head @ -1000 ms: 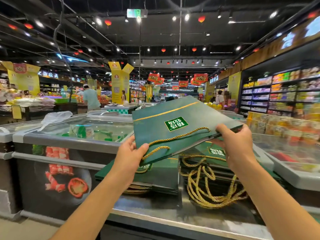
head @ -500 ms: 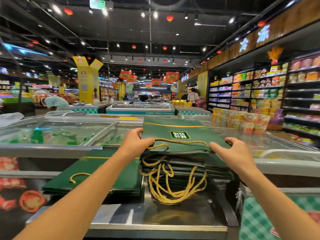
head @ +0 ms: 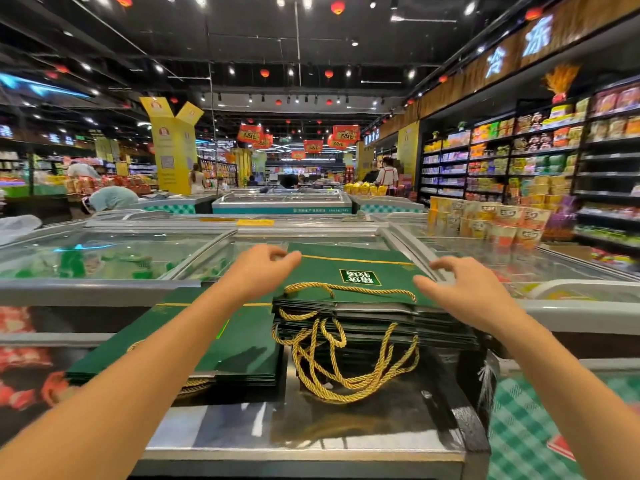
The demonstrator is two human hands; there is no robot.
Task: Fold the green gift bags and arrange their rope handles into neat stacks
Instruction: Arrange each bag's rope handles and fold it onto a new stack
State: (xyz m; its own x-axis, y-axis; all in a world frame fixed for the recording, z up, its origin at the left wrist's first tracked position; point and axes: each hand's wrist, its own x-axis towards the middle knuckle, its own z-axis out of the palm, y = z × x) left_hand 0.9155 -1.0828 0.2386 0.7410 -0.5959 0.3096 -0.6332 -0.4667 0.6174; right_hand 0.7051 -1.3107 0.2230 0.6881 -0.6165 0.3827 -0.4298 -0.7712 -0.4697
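A flat green gift bag with a white label lies on top of a tall stack of folded bags. Its gold rope handle lies across the near edge. More gold rope handles hang in loops from the stack's front. My left hand rests at the top bag's left edge, fingers bent loosely. My right hand hovers at the bag's right edge, fingers spread and relaxed, holding nothing. A lower second stack of green bags lies to the left, partly hidden by my left forearm.
The stacks sit on a metal ledge between glass-topped chest freezers. Stacked cup noodles stand at the right, with product shelves behind. Several people stand in the far aisles.
The bag was held up in both hands, then lowered flat onto the right stack. Both hands have since let go and now rest loosely at its side edges.
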